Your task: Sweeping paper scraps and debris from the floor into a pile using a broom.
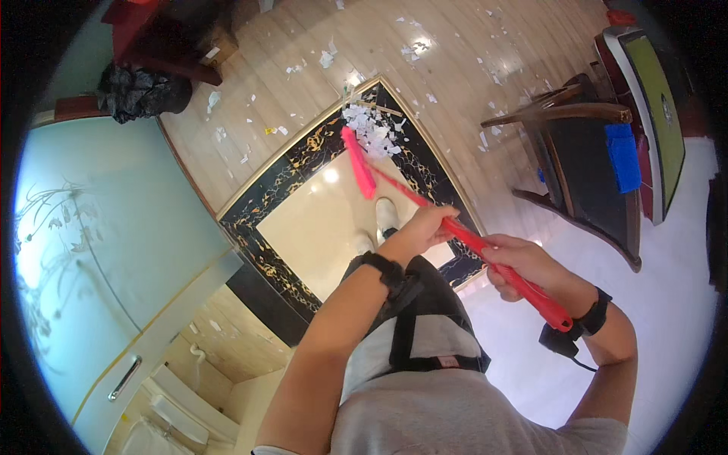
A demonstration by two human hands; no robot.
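My left hand [427,228] is closed around the middle of a broom's red handle [467,236]. Nearer the handle's end, my right hand [516,263] also grips it. From there the handle slants up and left to the pink broom head [359,163], which is over the light tile in front of my shoes. Just right of the bristles lies a pile of torn white paper scraps [372,129], partly on the black patterned tile border [318,142]. A thin stick lies at the pile's top edge.
Paper scraps [327,58] are scattered over the wood-look floor. At the right stands a dark wooden chair [591,165] with a blue cloth [623,158]. A frosted glass door [114,227] is on the left, with a black plastic bag [142,94] beyond it.
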